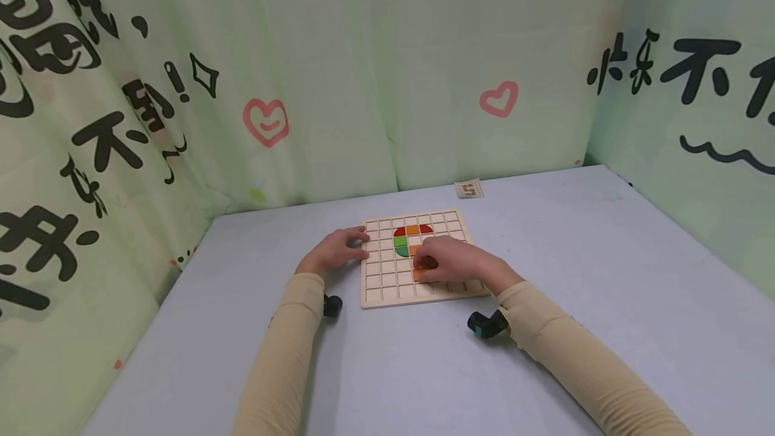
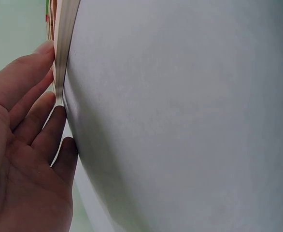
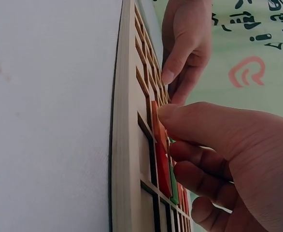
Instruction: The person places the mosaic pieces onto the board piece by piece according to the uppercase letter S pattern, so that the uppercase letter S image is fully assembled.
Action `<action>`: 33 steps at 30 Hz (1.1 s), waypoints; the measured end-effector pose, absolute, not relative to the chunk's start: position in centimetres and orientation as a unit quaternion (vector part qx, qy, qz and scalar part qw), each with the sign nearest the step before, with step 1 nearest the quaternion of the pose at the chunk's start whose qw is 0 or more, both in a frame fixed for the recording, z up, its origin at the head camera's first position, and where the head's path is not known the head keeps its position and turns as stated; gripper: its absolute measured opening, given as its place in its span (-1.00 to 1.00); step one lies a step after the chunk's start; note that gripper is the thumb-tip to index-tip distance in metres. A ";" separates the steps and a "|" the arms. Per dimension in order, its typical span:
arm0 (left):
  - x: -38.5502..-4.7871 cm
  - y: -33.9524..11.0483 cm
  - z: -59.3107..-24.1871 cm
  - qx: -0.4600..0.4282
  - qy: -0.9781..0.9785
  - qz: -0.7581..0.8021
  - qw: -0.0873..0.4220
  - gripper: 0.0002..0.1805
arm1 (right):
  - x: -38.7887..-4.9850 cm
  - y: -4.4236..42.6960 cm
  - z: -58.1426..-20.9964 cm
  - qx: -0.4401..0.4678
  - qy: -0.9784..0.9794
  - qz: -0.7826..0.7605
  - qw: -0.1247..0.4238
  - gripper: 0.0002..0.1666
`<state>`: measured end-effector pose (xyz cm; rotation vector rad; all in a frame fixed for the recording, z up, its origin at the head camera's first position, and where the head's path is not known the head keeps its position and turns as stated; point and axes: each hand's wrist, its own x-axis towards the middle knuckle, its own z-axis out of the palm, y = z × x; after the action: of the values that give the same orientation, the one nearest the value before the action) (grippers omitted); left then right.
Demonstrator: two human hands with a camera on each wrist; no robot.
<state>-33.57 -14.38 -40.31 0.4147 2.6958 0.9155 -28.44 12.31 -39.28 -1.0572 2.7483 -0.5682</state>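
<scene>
A wooden grid board [image 1: 380, 281] lies on the table, with red, orange and green pieces set in some of its squares. My right hand [image 1: 457, 261] reaches over the board. Its thumb and index finger pinch an orange piece [image 3: 156, 123] at the grid, and the hand hides several squares. At the board's left edge rests my left hand [image 1: 336, 251], fingers fairly straight. In the left wrist view, its thumb and fingertips touch the board's side. Among the set pieces, a light green square [image 1: 400, 241] stands above a darker green rounded piece [image 1: 402, 251].
A small patterned card [image 1: 469, 188] lies at the table's back edge. The pale table [image 1: 399, 369] runs back to a green curtain [image 1: 363, 86] with black writing and pink hearts. Each wrist carries a small black camera [image 1: 486, 325].
</scene>
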 end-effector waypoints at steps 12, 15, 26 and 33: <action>-33.7 -14.4 -40.7 0.139 0.928 0.318 0.133 -0.53 | -28.3 13.3 -38.7 -0.329 0.920 -0.200 0.069 -0.77; -33.7 -14.4 -40.6 0.138 0.928 0.319 0.133 -0.53 | -28.2 13.8 -38.4 -0.324 0.922 -0.203 0.067 -0.76; -33.6 -14.5 -40.4 0.142 0.928 0.317 0.131 -0.53 | -28.3 16.3 -36.9 -0.290 0.929 -0.214 0.080 -0.72; -33.7 -14.5 -40.5 0.141 0.929 0.316 0.131 -0.53 | -28.3 18.2 -36.2 -0.279 0.932 -0.213 0.089 -0.70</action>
<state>-33.70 -14.50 -40.53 0.4098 2.6968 0.9177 -28.28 18.16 -36.16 -0.8312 2.7738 -0.6329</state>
